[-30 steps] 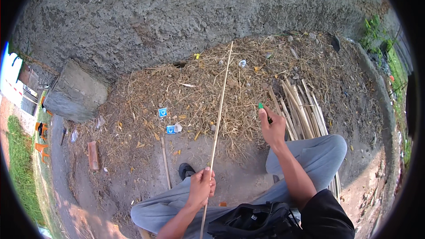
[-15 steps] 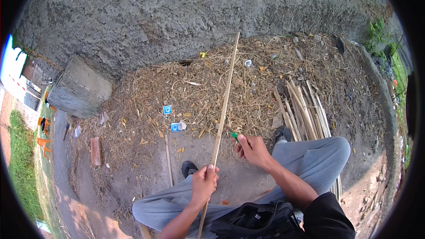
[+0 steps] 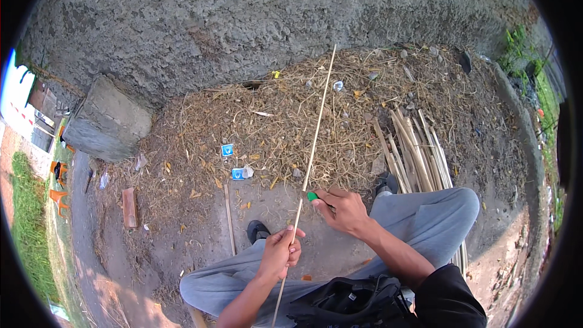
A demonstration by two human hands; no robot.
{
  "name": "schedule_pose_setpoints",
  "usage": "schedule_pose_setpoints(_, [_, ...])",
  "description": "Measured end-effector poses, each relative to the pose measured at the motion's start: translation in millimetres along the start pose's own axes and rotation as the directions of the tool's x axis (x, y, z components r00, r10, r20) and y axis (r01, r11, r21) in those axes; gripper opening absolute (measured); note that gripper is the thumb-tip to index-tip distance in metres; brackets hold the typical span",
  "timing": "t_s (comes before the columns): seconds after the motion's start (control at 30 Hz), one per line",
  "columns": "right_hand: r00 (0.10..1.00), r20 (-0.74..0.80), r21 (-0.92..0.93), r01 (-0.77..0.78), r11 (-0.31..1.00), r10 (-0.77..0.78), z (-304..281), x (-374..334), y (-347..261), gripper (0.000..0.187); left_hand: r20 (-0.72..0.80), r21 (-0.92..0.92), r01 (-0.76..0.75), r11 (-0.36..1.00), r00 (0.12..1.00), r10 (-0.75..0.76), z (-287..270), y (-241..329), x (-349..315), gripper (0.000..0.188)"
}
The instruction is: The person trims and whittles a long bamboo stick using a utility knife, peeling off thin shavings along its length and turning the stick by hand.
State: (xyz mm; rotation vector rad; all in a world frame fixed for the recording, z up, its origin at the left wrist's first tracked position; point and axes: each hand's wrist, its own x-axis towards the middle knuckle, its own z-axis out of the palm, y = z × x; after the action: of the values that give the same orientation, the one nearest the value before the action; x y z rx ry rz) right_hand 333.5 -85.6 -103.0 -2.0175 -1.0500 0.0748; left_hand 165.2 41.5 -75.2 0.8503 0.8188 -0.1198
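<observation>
Now left hand (image 3: 278, 254) grips cane (image 3: 316, 140), right hand (image 3: 344, 209) (green-handled tool (image 3: 312, 196)) touching it.

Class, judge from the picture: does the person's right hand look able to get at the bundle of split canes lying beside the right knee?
Probably yes. The right hand, holding a green-handled tool against the long thin stick, sits near the bundle of canes; only the raised right knee lies partly between.

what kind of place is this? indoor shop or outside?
Outdoors, likely a yard or roadside work spot against a rough concrete wall. The person sits on bare dirt amid a heap of dry shavings, with a bundle of split cane strips alongside; grass grows at the edge.
</observation>
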Motion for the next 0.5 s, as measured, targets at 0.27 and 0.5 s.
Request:
schedule_pose_setpoints(0.27, [0.999,-0.032,-0.119,-0.011,0.993,0.007,-1,1,-1,0.025,-0.095,0.088,-0.105,0.991,0.989,0.113,15,-13,-11,0.031])
schedule_pose_setpoints(0.5, [0.923,-0.17,0.131,-0.325,0.937,0.344,-34,31,31,0.03,-0.11,0.143,-0.061,0.988,0.991,0.078,15,-15,-14,0.031])
